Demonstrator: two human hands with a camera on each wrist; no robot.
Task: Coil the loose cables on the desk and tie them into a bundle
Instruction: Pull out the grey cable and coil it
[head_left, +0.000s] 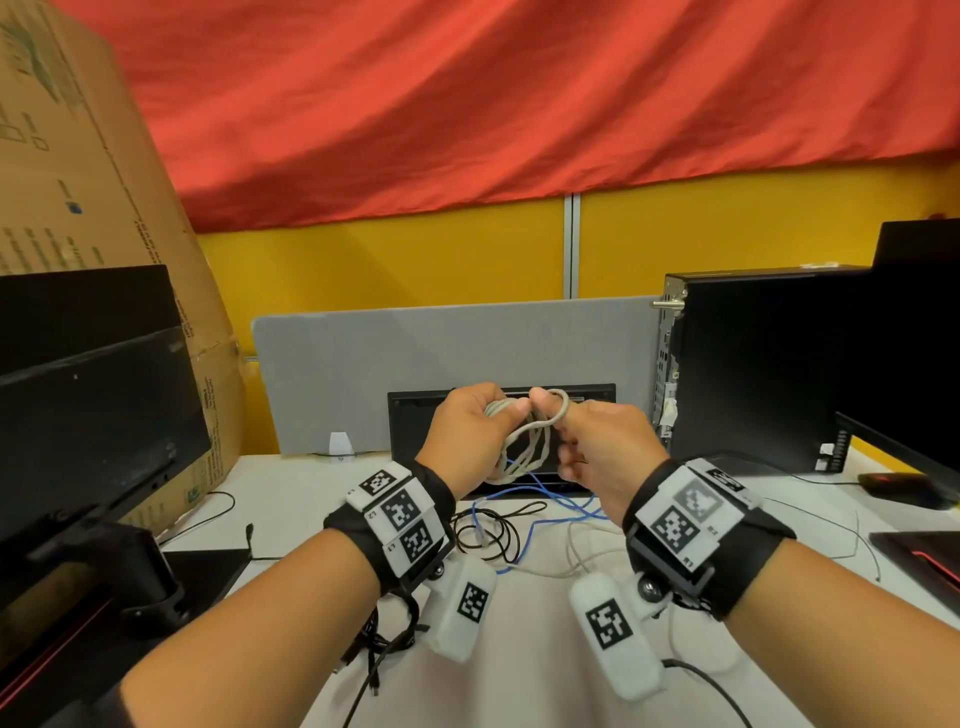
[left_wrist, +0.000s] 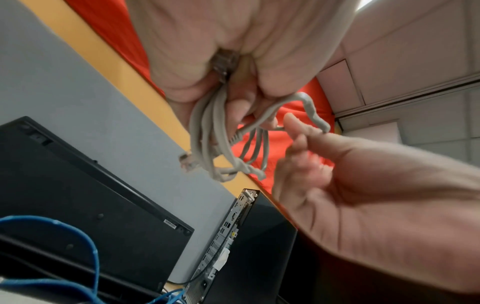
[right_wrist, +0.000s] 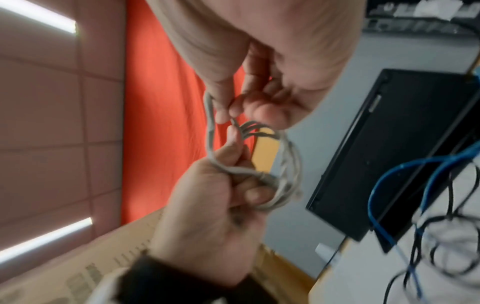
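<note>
Both hands are raised above the white desk (head_left: 519, 649) with a coiled grey cable (head_left: 524, 452) between them. My left hand (head_left: 506, 415) grips the coil's several turns in its fist; the turns (left_wrist: 207, 133) hang below it with a plug (left_wrist: 187, 160) dangling. My right hand (head_left: 550, 415) pinches the cable's free end between thumb and forefinger, and one grey loop (head_left: 558, 410) arches over the fingertips. The right wrist view shows that loop (right_wrist: 210, 127) running from my right hand (right_wrist: 228, 117) down to my left hand (right_wrist: 233, 185). A blue cable (head_left: 550, 499), a black cable (head_left: 488, 535) and a pale cable (head_left: 576, 551) lie loose on the desk below.
A black keyboard (head_left: 415, 415) stands on edge against the grey divider (head_left: 363, 353). A computer tower (head_left: 753, 364) and a mouse (head_left: 898, 486) are at the right, a monitor (head_left: 88, 395) and a cardboard box (head_left: 78, 156) at the left. A tied black cable bundle (head_left: 384, 639) lies near my left forearm.
</note>
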